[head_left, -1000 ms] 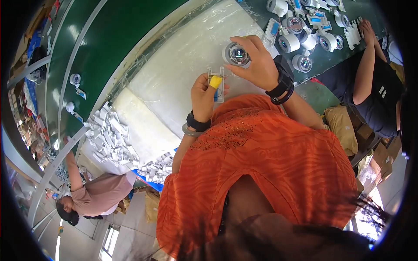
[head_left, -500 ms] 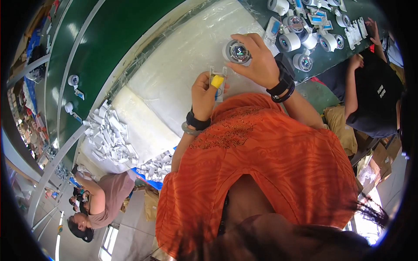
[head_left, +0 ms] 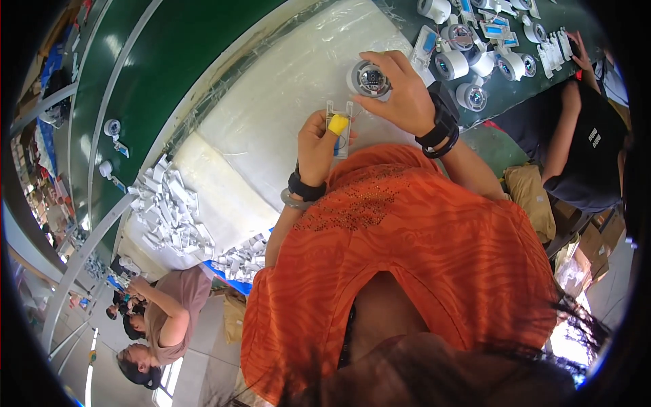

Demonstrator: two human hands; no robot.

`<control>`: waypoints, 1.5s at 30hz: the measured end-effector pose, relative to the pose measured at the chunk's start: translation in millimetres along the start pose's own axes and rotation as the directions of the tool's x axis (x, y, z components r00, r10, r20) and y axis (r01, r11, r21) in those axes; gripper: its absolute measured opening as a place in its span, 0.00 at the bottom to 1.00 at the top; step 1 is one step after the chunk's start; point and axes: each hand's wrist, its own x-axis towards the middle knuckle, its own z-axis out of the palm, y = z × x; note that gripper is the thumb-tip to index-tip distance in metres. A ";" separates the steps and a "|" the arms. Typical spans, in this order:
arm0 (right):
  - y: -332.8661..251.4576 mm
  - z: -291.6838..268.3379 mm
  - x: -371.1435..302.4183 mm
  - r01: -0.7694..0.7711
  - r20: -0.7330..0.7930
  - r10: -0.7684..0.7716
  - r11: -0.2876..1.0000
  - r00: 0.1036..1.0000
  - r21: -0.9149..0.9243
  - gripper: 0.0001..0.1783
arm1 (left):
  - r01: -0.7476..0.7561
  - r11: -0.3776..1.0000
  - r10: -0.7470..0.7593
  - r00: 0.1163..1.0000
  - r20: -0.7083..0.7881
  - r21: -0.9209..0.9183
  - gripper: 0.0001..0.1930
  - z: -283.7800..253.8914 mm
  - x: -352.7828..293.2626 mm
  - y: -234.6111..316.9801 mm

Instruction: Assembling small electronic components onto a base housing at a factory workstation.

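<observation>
Between the fingers and thumb of my right hand is a round white housing with a small dark display in its face, held over the plastic-covered work surface. My left hand grips a narrow clear-and-white plastic frame that has a blue part at its lower end. A yellow cover sits over the tip of my left thumb. The frame and the housing are close but apart; thin wires near them are too fine to trace.
Several white round units with blue-backed frames lie at the upper right. A pile of white plastic pieces is at the left. Beyond runs a green conveyor belt. One person is at the right, another at the lower left.
The lit figure on the housing's display has gone dark. My hands have hardly moved. The person at the lower left has shifted, and the right-hand person's arm has moved.
</observation>
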 end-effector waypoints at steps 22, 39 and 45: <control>48.7 -14.5 -19.7 -0.085 0.165 0.136 0.955 0.977 -0.285 0.16 | -0.466 0.775 0.290 0.862 -0.416 -0.427 0.18 -105.3 42.2 83.0; 112.2 -83.7 19.6 0.103 0.091 -0.048 0.539 0.995 -0.836 0.18 | 0.250 0.898 -0.222 0.968 0.118 -0.362 0.12 -2.0 18.6 -35.8; 111.7 -88.0 24.8 0.184 0.196 -0.044 0.584 0.980 -0.791 0.12 | 0.254 0.944 -0.221 0.961 0.165 -0.212 0.11 -1.7 22.9 -21.1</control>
